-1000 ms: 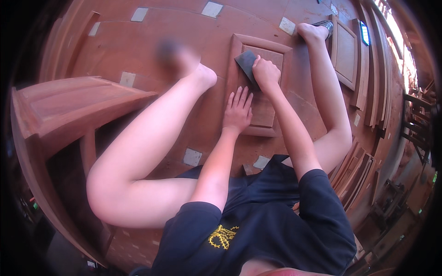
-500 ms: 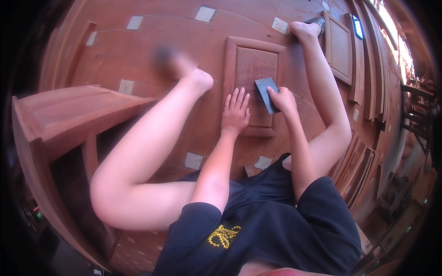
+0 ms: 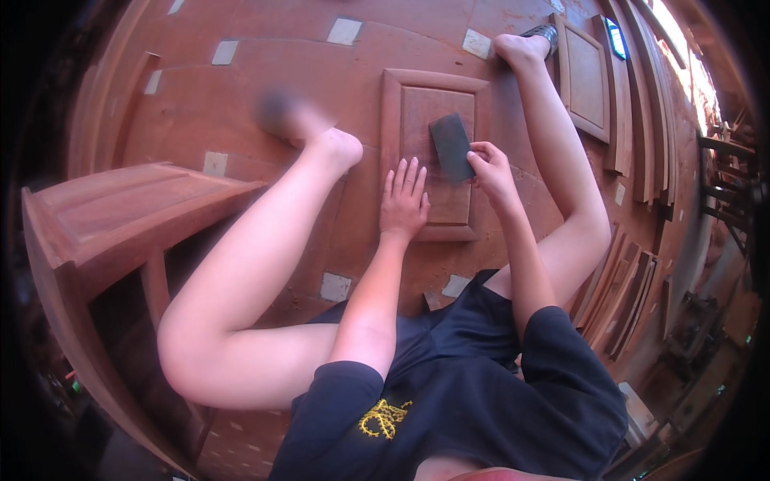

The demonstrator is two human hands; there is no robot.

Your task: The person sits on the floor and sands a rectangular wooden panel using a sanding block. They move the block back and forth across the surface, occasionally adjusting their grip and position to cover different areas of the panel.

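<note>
A framed wooden panel (image 3: 437, 216) lies flat on the floor between my legs. My left hand (image 3: 403, 210) rests palm down on its near left part, fingers stretched out and holding nothing. My right hand (image 3: 492, 172) is closed at the panel's right side, pinching the near right corner of a dark grey rectangular sheet of sandpaper (image 3: 451, 147). The sheet is over the middle of the panel, tilted a little, and its underside is hidden. Whether it touches the wood all over I cannot tell.
At the left stands a wooden furniture piece (image 3: 152, 196). Another framed panel (image 3: 584, 80) lies by my right foot, alongside long boards (image 3: 642, 120). Several wooden strips (image 3: 618, 297) are stacked beside my right thigh. White square tiles (image 3: 345, 31) dot the reddish floor.
The sandpaper has shifted left and slightly away from me, and turned. My right hand has gone from a thumb-on-top hold to a pinch at its corner. My left hand stays on the panel.
</note>
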